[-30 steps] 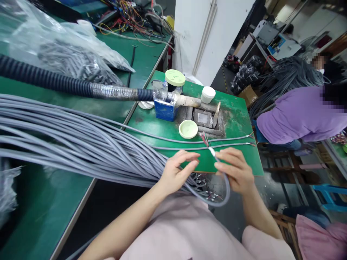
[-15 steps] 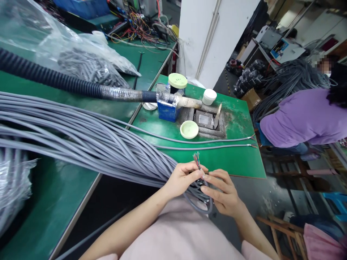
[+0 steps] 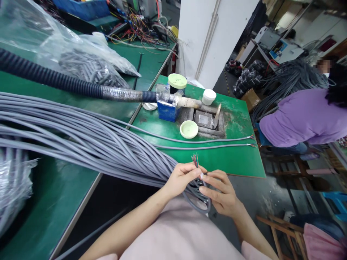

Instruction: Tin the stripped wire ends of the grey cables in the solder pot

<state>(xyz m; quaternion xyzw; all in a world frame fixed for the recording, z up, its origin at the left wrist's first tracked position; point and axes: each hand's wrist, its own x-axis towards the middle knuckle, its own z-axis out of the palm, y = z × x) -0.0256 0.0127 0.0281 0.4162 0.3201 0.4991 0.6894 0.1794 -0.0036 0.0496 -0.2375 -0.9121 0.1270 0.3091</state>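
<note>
In front of my body, my left hand [image 3: 180, 180] pinches the end of a grey cable between thumb and fingers. A tuft of thin coloured wires [image 3: 195, 160] sticks up out of that grip. Just below, a white band [image 3: 201, 175] shows on the cable between my two hands. My right hand [image 3: 223, 191] has its fingers curled on the cable beside that band. The grey cable [image 3: 209, 206] loops down under my right fingers. More cable ends lie partly hidden behind my hands, part of a thick bundle of grey cables [image 3: 108, 144] coming from the left.
Two separate cables [image 3: 206, 147] lie across the green table [image 3: 235, 164]. Behind them are a square metal pot [image 3: 205, 120] with a scraper [image 3: 217, 117], a pale dish [image 3: 189, 129], a white tub [image 3: 209, 96] and a black hose [image 3: 81, 84]. A person in purple [image 3: 300, 115] sits at right.
The wire tuft has tilted and shifted slightly left. My right fingers have moved a little left too, and more of the white band shows. Both hands keep their hold.
</note>
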